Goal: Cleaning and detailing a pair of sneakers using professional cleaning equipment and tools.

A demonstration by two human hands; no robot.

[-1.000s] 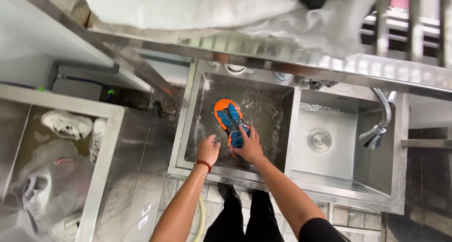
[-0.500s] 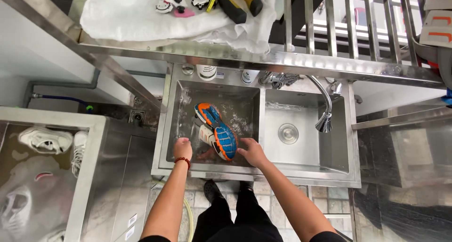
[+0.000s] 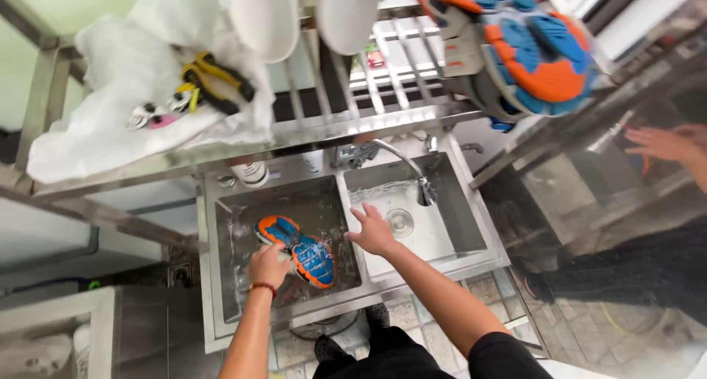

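Head view: my left hand (image 3: 269, 265) grips the shoe (image 3: 296, 249), sole up, low in the left basin of the sink (image 3: 471, 235) so it stays in the water. My right hand (image 3: 373, 232) rests empty, fingers spread, on the divider, bracing me beside the faucet (image 3: 412, 174).

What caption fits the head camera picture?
Left hand holds an orange-and-blue sneaker in a steel sink; right hand rests on the divider.
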